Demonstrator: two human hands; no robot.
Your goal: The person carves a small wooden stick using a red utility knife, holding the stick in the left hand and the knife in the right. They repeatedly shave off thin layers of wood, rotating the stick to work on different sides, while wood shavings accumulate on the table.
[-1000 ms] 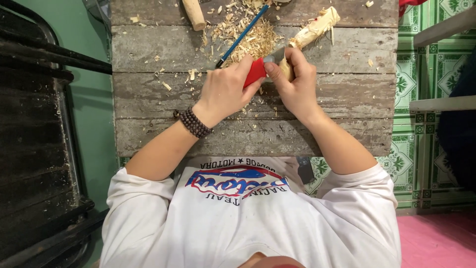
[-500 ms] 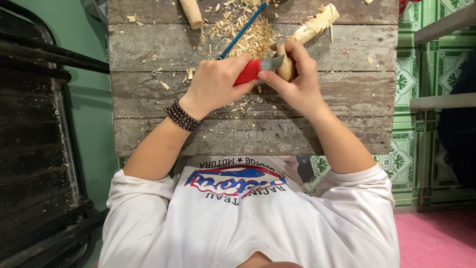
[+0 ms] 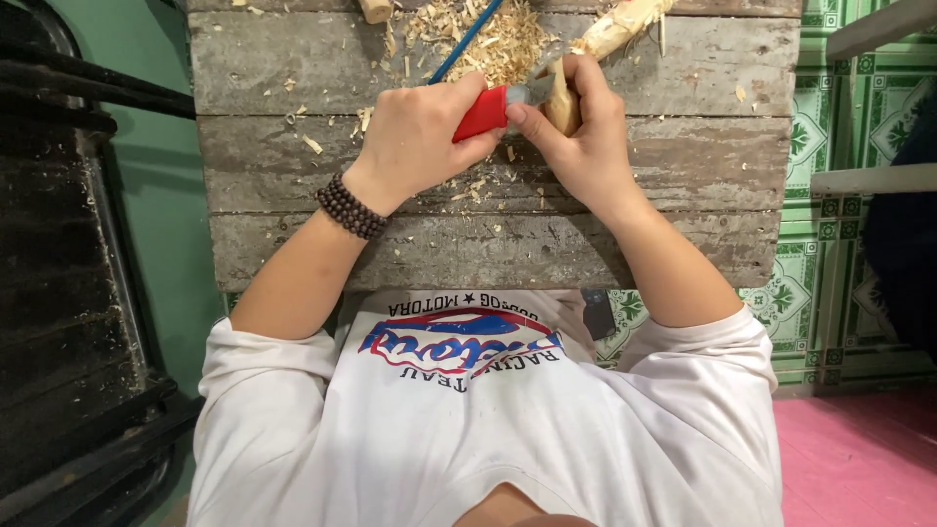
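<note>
Gripping a red-handled knife (image 3: 480, 114), left hand (image 3: 415, 137) meets right hand (image 3: 576, 132) clasping a wood stick (image 3: 595, 54) beside shavings (image 3: 493, 39).

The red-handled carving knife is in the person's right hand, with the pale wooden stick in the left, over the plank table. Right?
Not quite: the head view shows the red-handled carving knife in the left hand; the right hand grips the pale wooden stick, over the plank table.

On the weathered grey plank worktop (image 3: 293, 156), a thin blue stick (image 3: 459, 44) crosses pale wood shavings (image 3: 498, 39); a short wooden stub (image 3: 375, 10) lies just left of them.
</note>
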